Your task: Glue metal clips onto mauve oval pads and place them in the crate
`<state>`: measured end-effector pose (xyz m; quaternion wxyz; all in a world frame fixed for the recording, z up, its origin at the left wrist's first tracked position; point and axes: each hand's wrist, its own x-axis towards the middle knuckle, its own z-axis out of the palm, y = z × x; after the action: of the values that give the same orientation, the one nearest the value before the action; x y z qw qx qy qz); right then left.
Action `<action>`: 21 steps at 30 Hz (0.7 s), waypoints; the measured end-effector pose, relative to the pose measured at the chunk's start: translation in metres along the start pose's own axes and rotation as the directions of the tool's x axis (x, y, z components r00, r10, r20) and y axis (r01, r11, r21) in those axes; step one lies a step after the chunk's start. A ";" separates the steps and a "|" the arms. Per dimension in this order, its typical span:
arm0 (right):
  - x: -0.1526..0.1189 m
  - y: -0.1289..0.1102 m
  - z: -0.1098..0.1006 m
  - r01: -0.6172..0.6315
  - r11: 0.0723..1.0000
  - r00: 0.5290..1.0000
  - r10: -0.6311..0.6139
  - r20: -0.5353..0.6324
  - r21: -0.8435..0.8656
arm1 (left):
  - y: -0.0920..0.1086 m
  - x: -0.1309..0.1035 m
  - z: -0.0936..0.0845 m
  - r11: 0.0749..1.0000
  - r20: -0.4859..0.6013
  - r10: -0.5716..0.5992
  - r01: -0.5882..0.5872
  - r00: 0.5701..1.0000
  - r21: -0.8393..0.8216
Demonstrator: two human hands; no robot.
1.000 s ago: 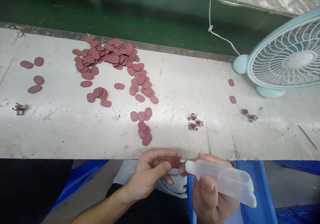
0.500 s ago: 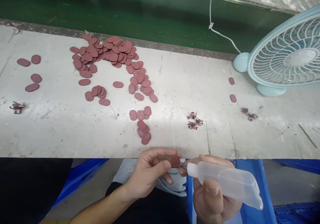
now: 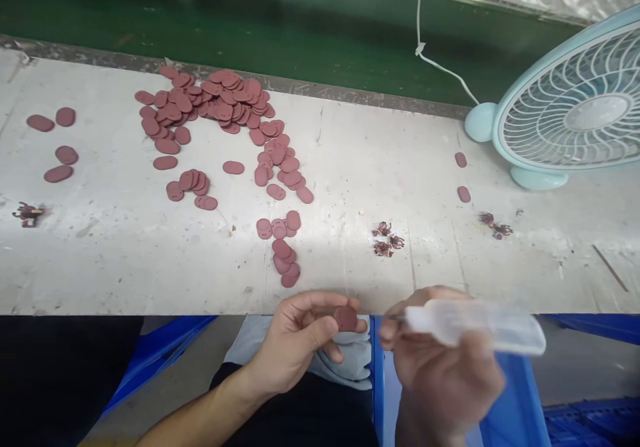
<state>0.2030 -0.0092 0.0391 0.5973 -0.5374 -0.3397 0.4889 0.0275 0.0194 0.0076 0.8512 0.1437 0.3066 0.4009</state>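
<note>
In the head view, the left hand (image 3: 287,347) holds a reddish-brown disc (image 3: 346,318) just off the near edge of the surface (image 3: 350,270). Its thumb and forefinger are nearly closed, nipping the disc's left side, while the other fingers curl loosely beneath. The disc looks thin and light, probably a little flexible (foam or thin leather, at a guess), and unlikely to slip. Its rim is the place to take it, with a light pinch that leaves the face exposed.

The right hand (image 3: 445,377) has its fingers wrapped around a translucent squeeze bottle (image 3: 500,324), the thumb against the body. Motion blurs the grip, so how hard it presses I cannot tell. The bottle seems light and soft-walled, best held around the body with little pressure; its thin nozzle points towards the disc, apart from it, and looks the part most easily bent.

As for containers, the bottle's contents are too blurred to judge. A blue bin (image 3: 515,387) sits below the surface, partly behind the right hand; what it holds I cannot make out. A heap of similar discs (image 3: 233,100) lies loose on the surface, with small dark clusters (image 3: 387,240) to its right.
</note>
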 end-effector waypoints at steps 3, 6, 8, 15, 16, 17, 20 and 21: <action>0.040 0.000 -0.035 -0.224 0.609 0.963 0.257 0.078 0.761 | 0.002 0.000 0.000 1.000 0.001 -0.007 0.007 1.000 0.005; 0.077 0.011 -0.082 -0.526 -0.140 0.786 0.297 0.542 0.839 | 0.003 0.000 -0.002 1.000 -0.008 -0.012 0.012 1.000 0.008; 0.090 0.016 -0.101 -0.578 -0.337 0.722 0.212 0.658 0.743 | 0.003 -0.001 -0.004 1.000 -0.015 -0.009 0.009 1.000 0.017; 0.052 0.004 -0.052 -0.138 0.885 0.987 0.161 -0.015 0.445 | 0.003 -0.002 -0.007 0.999 -0.056 -0.009 0.012 0.998 0.050; 0.048 0.004 -0.041 -0.060 0.992 0.993 0.071 -0.089 0.114 | 0.003 -0.001 -0.007 0.998 -0.054 -0.009 0.012 0.999 0.054; 0.047 0.004 -0.032 -0.033 0.981 0.995 0.015 -0.096 -0.189 | 0.003 -0.001 -0.007 0.998 -0.051 -0.008 0.011 0.999 0.057; 0.053 0.009 -0.018 0.065 0.620 0.998 -0.057 0.038 -0.782 | 0.004 0.000 -0.006 0.998 -0.055 -0.008 0.012 0.998 0.060; 0.057 0.010 -0.016 0.105 0.485 0.994 -0.061 0.087 -0.868 | 0.004 0.000 -0.006 0.998 -0.059 -0.011 0.014 0.998 0.060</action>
<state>0.2319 0.0395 0.0192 0.2588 -0.7375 -0.5788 0.2325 0.0207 0.0218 0.0051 0.8397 0.1558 0.3442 0.3902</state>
